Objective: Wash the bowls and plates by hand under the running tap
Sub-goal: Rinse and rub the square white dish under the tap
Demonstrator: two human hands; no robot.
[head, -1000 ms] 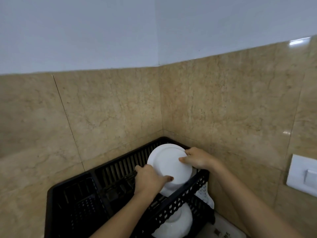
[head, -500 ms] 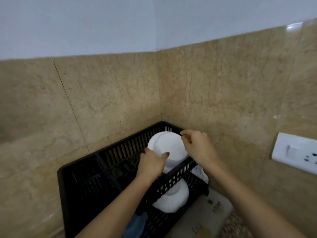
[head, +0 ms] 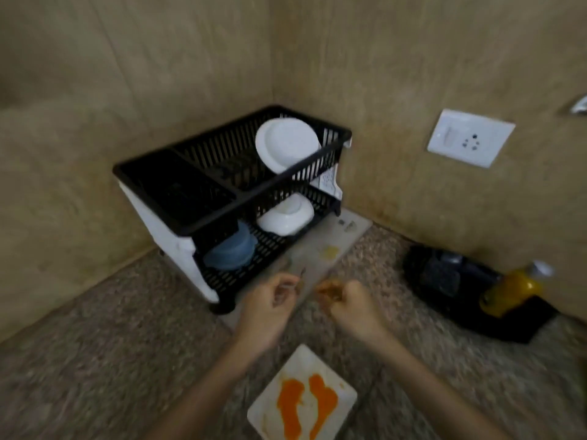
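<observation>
Speckled grey stone counter [head: 95, 360] throughout. At 11 o'clock, black slatted plastic 2-tier dish rack [head: 216, 217]; backs into the tiled corner, probably to stay out of the way. At 6 o'clock, square white plate [head: 313, 360] smeared with orange sauce; lies flat, unwashed, nearest to grab. In the upper tier, round white plate [head: 286, 144]; stands on edge to drain. Below, white bowl [head: 287, 217], upturned likewise. At centre, left hand [head: 266, 309] and right hand [head: 352, 308]; fingers loosely curled, gripping nothing visible.

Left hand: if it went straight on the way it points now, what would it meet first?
Probably the lower tier of the black-and-white plastic dish rack, near the white bowl. The left hand is above a pale flat board on the way; depth is unclear.
</observation>
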